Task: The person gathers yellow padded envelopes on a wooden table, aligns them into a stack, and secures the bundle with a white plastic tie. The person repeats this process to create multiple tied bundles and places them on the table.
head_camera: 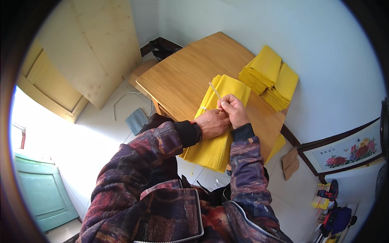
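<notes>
A thick bundle of folded yellow sheets (209, 152), paper or cloth, lies across the near edge of the wooden table and overhangs it towards me. My right hand (233, 111) pinches a thin pale strip (214, 90) over the bundle, its loose end pointing away from me. Close beside it, my left hand (212, 123) lies across the bundle with its back up. Its fingertips meet the right hand's fingers, and what they grip is hidden. At the bundle's left edge a whitish bit of band (203, 107) shows.
Two stacks of similar yellow sheets (265, 68) sit by the wall on the wooden table (182, 79). Leaning boards (100, 51) stand left. A blue-grey cloth (136, 120) and brown piece (290, 162) lie on the floor. A framed flower picture (349, 152) leans right.
</notes>
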`<state>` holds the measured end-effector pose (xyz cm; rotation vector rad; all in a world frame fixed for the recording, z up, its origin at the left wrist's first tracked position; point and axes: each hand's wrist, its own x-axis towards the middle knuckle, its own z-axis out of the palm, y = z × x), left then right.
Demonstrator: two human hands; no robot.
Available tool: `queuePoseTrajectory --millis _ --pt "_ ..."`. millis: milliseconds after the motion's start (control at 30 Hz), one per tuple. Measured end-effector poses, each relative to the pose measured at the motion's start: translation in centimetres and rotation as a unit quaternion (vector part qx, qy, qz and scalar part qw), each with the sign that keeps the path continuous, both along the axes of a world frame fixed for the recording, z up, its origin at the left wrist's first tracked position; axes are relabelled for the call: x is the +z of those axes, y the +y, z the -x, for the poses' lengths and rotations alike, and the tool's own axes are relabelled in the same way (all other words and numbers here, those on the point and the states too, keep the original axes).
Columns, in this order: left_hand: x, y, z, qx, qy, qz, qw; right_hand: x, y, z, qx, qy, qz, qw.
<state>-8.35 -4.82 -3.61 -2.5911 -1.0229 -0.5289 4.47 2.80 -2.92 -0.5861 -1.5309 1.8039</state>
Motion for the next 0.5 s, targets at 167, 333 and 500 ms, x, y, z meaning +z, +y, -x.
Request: queuePoseTrajectory --millis 167,333,500 --pt "0.3 -0.6 0.7 -0.024 -0.030 -0.071 0.997 -1.0 0.7 0.1 0.018 -0.005 0.056 0.998" --pt "1.1 -0.5 1.6 0.050 -0.205 -0.015 0.977 -1.6 0.5 0.9 -0.027 -0.043 0.023 0.998" --pt "2.8 1.2 4.2 0.106 -0.503 0.243 0.822 -1.7 -0.1 0.9 -0.034 -0.114 -0.065 0.991"
